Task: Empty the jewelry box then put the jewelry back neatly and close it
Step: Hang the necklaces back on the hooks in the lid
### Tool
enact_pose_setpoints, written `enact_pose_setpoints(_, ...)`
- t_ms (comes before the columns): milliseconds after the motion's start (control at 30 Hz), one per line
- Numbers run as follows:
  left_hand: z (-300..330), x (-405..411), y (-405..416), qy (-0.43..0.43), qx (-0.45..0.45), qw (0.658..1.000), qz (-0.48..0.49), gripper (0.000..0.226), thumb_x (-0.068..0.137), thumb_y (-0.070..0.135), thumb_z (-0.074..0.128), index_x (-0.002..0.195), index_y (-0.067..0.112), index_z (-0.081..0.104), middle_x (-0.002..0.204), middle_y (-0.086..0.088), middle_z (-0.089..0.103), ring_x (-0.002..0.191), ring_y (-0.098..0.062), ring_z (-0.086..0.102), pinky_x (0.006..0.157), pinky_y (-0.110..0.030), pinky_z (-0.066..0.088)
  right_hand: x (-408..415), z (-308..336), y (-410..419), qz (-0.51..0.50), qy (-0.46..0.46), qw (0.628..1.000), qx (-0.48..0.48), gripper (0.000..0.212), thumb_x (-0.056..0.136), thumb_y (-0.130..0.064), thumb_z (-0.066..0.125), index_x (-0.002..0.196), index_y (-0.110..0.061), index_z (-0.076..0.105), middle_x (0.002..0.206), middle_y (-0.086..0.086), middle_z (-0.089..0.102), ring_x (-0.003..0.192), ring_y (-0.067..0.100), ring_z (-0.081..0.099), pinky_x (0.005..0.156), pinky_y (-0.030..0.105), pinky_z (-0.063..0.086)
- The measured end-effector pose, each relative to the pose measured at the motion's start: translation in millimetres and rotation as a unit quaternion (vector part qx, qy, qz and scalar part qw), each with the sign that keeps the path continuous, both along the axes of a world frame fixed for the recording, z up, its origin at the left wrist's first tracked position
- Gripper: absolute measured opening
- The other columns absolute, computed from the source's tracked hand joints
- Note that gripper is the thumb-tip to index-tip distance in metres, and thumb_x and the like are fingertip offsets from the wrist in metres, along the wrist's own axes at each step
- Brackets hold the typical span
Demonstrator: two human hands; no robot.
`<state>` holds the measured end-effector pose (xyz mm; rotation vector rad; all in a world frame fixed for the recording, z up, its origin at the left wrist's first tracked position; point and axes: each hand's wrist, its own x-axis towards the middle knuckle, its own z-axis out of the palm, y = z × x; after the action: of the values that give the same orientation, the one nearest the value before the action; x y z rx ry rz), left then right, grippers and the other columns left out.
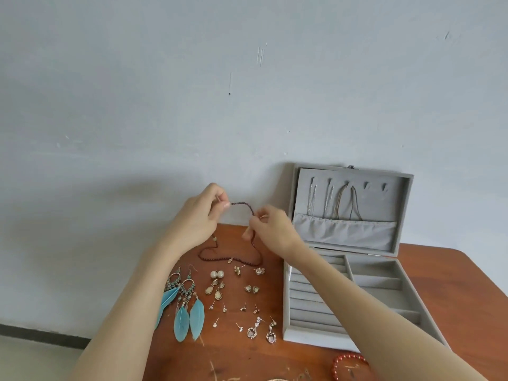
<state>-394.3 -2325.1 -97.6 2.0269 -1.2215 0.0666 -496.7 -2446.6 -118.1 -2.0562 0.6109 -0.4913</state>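
A grey velvet jewelry box (384,281) stands open at the right of the wooden table, its tray compartments bare. Several thin chains (343,200) hang inside its raised lid (404,210). My left hand (200,215) and my right hand (272,226) each pinch a dark brown beaded necklace (242,205), holding its upper part above the table's back edge. Its lower loop with a small pendant (229,260) lies on the wood. Earrings lie in rows left of the box: turquoise feather earrings (187,306), pearl drops (216,284), small studs (233,309).
A red bead bracelet (347,364) lies at the table's front right, partly behind my right forearm. A pale wall rises right behind the table (445,273). The table's left edge runs near the feather earrings, with floor beyond it.
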Motion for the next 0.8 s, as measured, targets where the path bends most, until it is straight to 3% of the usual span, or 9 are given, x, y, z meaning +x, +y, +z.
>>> enact_pose_setpoints(100,25.0,-9.5,11.2,0.062,-0.074,0.995,-0.025,0.007,0.09,0.019,0.055,0.089,0.024,0.051,0.074,-0.005,0.055,0.064,-0.016,0.047,0.064,-0.02,0.04,-33.6,35.4,-6.7,0.037,-0.119,0.975,0.184,0.024,0.088,-0.008,0.049,0.065,-0.013,0.044,0.055,0.001,0.047,0.054,0.018,0.045,0.068,0.039,0.045)
enact_pose_setpoints(167,38.4,-20.1,18.7,0.104,-0.081,0.99,-0.055,0.013,0.088,0.016,0.059,0.09,0.027,0.054,0.072,-0.003,0.049,0.066,-0.014,0.045,0.065,-0.026,0.042,-58.7,55.6,-12.7,0.069,-0.186,0.934,0.297,0.031,0.089,-0.007,0.048,0.06,-0.015,0.038,0.054,-0.001,0.032,0.048,0.014,0.033,0.062,0.033,0.038)
enact_pose_setpoints(267,51.5,-43.8,26.1,0.114,-0.09,0.987,-0.067,0.015,0.087,0.012,0.061,0.088,0.027,0.059,0.075,-0.004,0.049,0.073,-0.013,0.049,0.066,-0.015,0.038,-98.7,79.0,-22.9,0.064,-0.252,0.879,0.4,0.031,0.088,-0.009,0.045,0.061,-0.018,0.034,0.052,-0.005,0.023,0.048,0.013,0.021,0.052,0.025,0.028)
enact_pose_setpoints(467,49.3,-91.1,35.6,0.146,-0.108,0.983,-0.025,0.007,0.089,0.015,0.057,0.087,0.017,0.062,0.082,-0.01,0.061,0.078,-0.019,0.06,0.079,-0.025,0.046,-178.9,78.6,-36.8,-0.009,-0.272,0.821,0.501,0.018,0.084,-0.013,0.051,0.067,-0.014,0.046,0.048,-0.006,0.029,0.041,0.01,0.026,0.042,0.019,0.024)
enact_pose_setpoints(533,43.5,-105.4,35.1,0.201,-0.136,0.97,-0.018,0.007,0.09,0.012,0.056,0.088,0.014,0.062,0.08,-0.007,0.062,0.077,-0.018,0.064,0.084,-0.029,0.052,-203.5,73.5,-39.6,0.002,-0.306,0.769,0.56,0.016,0.068,-0.009,0.068,0.065,-0.011,0.053,0.047,-0.005,0.034,0.039,0.011,0.031,0.039,0.019,0.029)
enact_pose_setpoints(633,36.8,-128.4,31.4,0.315,-0.197,0.928,-0.034,0.007,0.09,0.008,0.055,0.091,0.007,0.062,0.082,-0.006,0.064,0.08,-0.018,0.066,0.087,-0.034,0.054,-235.5,63.5,-42.8,0.035,-0.373,0.689,0.621,0.042,0.035,0.003,0.085,0.068,-0.005,0.061,0.053,-0.003,0.046,0.041,0.013,0.043,0.04,0.02,0.039)
enact_pose_setpoints(700,34.4,-144.9,27.2,0.315,-0.197,0.927,-0.047,0.008,0.09,0.006,0.055,0.089,0.007,0.062,0.082,-0.007,0.066,0.085,-0.021,0.066,0.085,-0.03,0.055,-249.0,59.5,-40.9,0.039,-0.393,0.69,0.606,0.052,0.03,0.004,0.088,0.077,-0.002,0.065,0.061,0.0,0.056,0.048,0.014,0.054,0.047,0.021,0.048)
enact_pose_setpoints(767,35.6,-164.1,23.0,0.239,-0.148,0.957,-0.068,0.01,0.088,0.007,0.057,0.085,0.014,0.064,0.078,-0.002,0.068,0.084,-0.019,0.066,0.083,-0.026,0.054,-256.5,58.0,-36.1,0.025,-0.384,0.734,0.56,0.051,0.041,0.001,0.086,0.087,-0.001,0.064,0.071,0.004,0.064,0.06,0.014,0.062,0.059,0.021,0.054)
enact_pose_setpoints(800,37.8,-174.7,21.3,0.186,-0.108,0.973,-0.086,0.011,0.087,0.01,0.059,0.084,0.018,0.065,0.078,0.002,0.069,0.082,-0.015,0.066,0.082,-0.023,0.052,-258.5,58.8,-31.8,0.025,-0.37,0.766,0.525,0.04,0.054,-0.002,0.08,0.09,-0.002,0.063,0.074,0.005,0.064,0.063,0.014,0.063,0.063,0.021,0.055)
